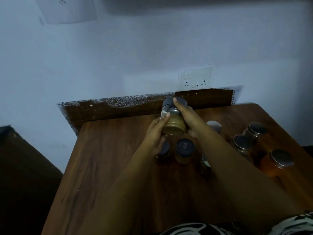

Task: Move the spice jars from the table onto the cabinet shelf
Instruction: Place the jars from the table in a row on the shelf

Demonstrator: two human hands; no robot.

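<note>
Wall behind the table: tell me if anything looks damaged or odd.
Yes. The dark brown strip along the wall behind the wooden table has a ragged, flaking top edge with white specks, like peeling paint. The socket panel above looks intact.

No legible text; only a blurred mark on one jar lid (185, 147).

Both forearms extend forward from the lower frame edge and converge at centre. Left hand (156, 133): palm turned inward, fingers curled round the lower body of a spice jar (173, 122), thumb tip pressed against its side. Right hand (186, 116): wrapped over the upper part of the same jar from the right, thumb lying along the lid, nail visible at top. Right forearm crosses above the left. Patterned sleeve visible at bottom.
</note>
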